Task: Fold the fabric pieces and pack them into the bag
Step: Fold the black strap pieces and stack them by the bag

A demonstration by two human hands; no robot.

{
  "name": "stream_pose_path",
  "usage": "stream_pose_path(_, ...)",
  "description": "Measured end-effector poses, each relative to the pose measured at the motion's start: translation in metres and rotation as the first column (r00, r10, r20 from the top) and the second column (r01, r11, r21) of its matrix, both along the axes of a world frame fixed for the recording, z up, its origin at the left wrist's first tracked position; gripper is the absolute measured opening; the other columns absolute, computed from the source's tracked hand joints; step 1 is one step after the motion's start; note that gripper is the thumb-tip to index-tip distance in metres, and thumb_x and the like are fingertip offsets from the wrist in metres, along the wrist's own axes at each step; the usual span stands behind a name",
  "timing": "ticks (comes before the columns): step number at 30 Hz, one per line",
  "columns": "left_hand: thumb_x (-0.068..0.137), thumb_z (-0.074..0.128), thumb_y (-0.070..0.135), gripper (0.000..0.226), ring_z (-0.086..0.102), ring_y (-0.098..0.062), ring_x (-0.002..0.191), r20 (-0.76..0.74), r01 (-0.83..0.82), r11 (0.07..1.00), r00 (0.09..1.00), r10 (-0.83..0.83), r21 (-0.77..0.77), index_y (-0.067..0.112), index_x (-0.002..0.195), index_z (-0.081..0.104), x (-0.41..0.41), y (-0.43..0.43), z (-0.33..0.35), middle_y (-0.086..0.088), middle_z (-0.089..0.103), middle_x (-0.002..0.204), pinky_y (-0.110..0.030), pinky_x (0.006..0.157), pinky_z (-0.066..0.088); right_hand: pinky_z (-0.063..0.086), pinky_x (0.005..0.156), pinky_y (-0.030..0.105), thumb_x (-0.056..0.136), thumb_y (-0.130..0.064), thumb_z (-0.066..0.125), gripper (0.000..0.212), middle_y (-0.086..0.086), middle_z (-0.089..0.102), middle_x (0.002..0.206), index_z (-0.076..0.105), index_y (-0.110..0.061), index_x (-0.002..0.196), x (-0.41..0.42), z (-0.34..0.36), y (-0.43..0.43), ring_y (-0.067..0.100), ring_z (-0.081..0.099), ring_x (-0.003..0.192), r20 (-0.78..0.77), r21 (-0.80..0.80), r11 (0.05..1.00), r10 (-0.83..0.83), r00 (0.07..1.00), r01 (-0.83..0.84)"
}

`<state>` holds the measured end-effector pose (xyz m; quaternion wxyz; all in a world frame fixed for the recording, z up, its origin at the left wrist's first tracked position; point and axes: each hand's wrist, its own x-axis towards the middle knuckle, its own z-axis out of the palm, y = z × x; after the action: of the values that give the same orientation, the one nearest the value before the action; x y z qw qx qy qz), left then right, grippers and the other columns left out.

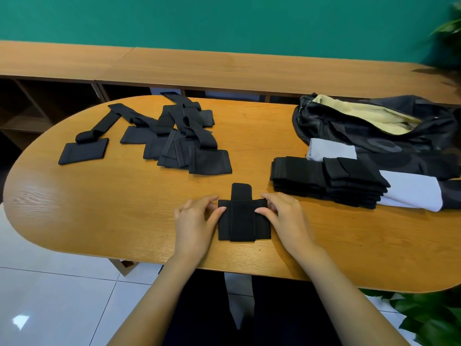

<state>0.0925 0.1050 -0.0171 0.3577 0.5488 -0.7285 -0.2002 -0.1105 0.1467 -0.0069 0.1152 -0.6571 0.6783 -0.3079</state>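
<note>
A black fabric piece (pixel 243 222) lies flat near the table's front edge, its strap folded over the middle and sticking out at the far end. My left hand (pixel 195 222) pinches its upper left corner. My right hand (pixel 284 216) pinches its upper right corner. A heap of unfolded black pieces with straps (pixel 174 136) lies at the back left. A stack of folded black pieces (pixel 324 181) sits to the right. The dark bag (pixel 379 136) lies open at the back right, showing a yellow lining.
The oval wooden table (pixel 99 208) stands in front of a long wooden shelf unit (pixel 199 66) and a green wall. Grey-white cloth (pixel 414 193) lies beside the folded stack. Green plants (pixel 434 318) stand at the right, near and far.
</note>
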Motion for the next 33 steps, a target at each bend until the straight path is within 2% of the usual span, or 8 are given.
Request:
stream_pose_path(3, 0.090, 0.060, 0.042, 0.046, 0.050, -0.012, 0.122, -0.018, 0.070, 0.998, 0.997, -0.070, 0.005, 0.022, 0.132, 0.058, 0.004, 0.001, -0.003, 0.009, 0.061, 0.127, -0.043, 0.104, 0.038, 0.047, 0.101, 0.038, 0.092, -0.021, 0.063, 0.039, 0.003, 0.056, 0.126, 0.060, -0.012, 0.130, 0.000, -0.005, 0.004, 0.019, 0.053, 0.118, -0.081, -0.069, 0.998, -0.001, 0.997, -0.005)
stream_pose_path(6, 0.087, 0.049, 0.065, 0.068, 0.028, 0.001, 0.141, 0.015, 0.281, 0.959, 0.959, -0.281, 0.043, 0.027, 0.144, 0.045, 0.008, 0.003, -0.004, 0.014, 0.039, 0.150, -0.038, 0.119, 0.017, 0.016, 0.120, 0.037, 0.098, -0.043, 0.039, 0.049, -0.008, 0.041, 0.149, 0.047, -0.024, 0.143, -0.001, 0.000, 0.012, 0.010, 0.034, 0.139, -0.164, 0.008, 0.993, 0.114, 0.980, -0.114)
stream_pose_path(8, 0.084, 0.047, 0.069, 0.075, 0.011, 0.007, 0.145, 0.094, 0.416, 0.905, 0.901, -0.424, 0.092, 0.029, 0.147, 0.037, 0.010, 0.004, -0.003, 0.018, 0.026, 0.156, -0.039, 0.122, 0.001, -0.009, 0.119, 0.032, 0.096, -0.060, 0.022, 0.060, -0.020, 0.019, 0.155, 0.031, -0.035, 0.150, -0.001, 0.004, 0.017, 0.001, 0.011, 0.146, -0.245, 0.163, 0.964, 0.247, 0.938, -0.211)
stream_pose_path(10, 0.081, 0.047, 0.071, 0.081, 0.004, 0.011, 0.144, 0.155, 0.469, 0.867, 0.856, -0.493, 0.169, 0.030, 0.149, 0.033, 0.011, 0.005, -0.005, 0.019, 0.021, 0.157, -0.044, 0.122, -0.007, -0.019, 0.117, 0.033, 0.093, -0.066, 0.013, 0.065, -0.023, 0.009, 0.157, 0.023, -0.039, 0.152, -0.002, 0.002, 0.019, -0.002, 0.000, 0.147, -0.293, 0.260, 0.935, 0.314, 0.903, -0.241)
stream_pose_path(18, 0.071, 0.039, 0.080, 0.092, 0.005, 0.010, 0.144, 0.264, 0.476, 0.851, 0.811, -0.523, 0.223, 0.032, 0.149, 0.034, 0.012, 0.004, -0.003, 0.022, 0.019, 0.157, -0.044, 0.121, -0.011, -0.020, 0.118, 0.042, 0.087, -0.077, 0.009, 0.071, -0.027, 0.007, 0.156, 0.021, -0.045, 0.150, -0.007, -0.001, 0.023, -0.007, -0.004, 0.144, -0.307, 0.336, 0.911, 0.346, 0.887, -0.239)
stream_pose_path(23, 0.077, 0.042, 0.076, 0.082, 0.009, 0.012, 0.143, 0.294, 0.476, 0.856, 0.804, -0.517, 0.204, 0.033, 0.147, 0.038, 0.012, 0.006, 0.000, 0.025, 0.021, 0.153, -0.040, 0.121, -0.013, -0.022, 0.115, 0.028, 0.084, -0.076, 0.025, 0.073, -0.028, 0.016, 0.152, 0.030, -0.041, 0.148, -0.014, 0.002, 0.027, -0.013, 0.002, 0.142, -0.214, 0.301, 0.918, 0.328, 0.920, -0.258)
stream_pose_path(27, 0.077, 0.029, 0.085, 0.087, 0.011, 0.013, 0.141, 0.286, 0.478, 0.858, 0.809, -0.513, 0.187, 0.033, 0.146, 0.039, 0.011, 0.006, 0.001, 0.026, 0.022, 0.151, -0.036, 0.120, -0.014, -0.016, 0.119, 0.031, 0.078, -0.076, 0.035, 0.078, -0.027, 0.020, 0.150, 0.035, -0.039, 0.146, -0.020, 0.002, 0.032, -0.014, 0.004, 0.141, -0.170, 0.270, 0.922, 0.330, 0.928, -0.278)
stream_pose_path(33, 0.074, 0.026, 0.088, 0.090, 0.019, 0.013, 0.139, 0.193, 0.466, 0.870, 0.850, -0.490, 0.160, 0.032, 0.140, 0.047, 0.010, 0.007, 0.004, 0.023, 0.033, 0.148, -0.030, 0.121, -0.009, -0.006, 0.119, 0.023, 0.088, -0.056, 0.042, 0.055, -0.013, 0.054, 0.136, 0.057, -0.027, 0.132, -0.023, -0.005, 0.034, -0.005, 0.036, 0.132, -0.199, 0.049, 0.961, 0.276, 0.940, -0.272)
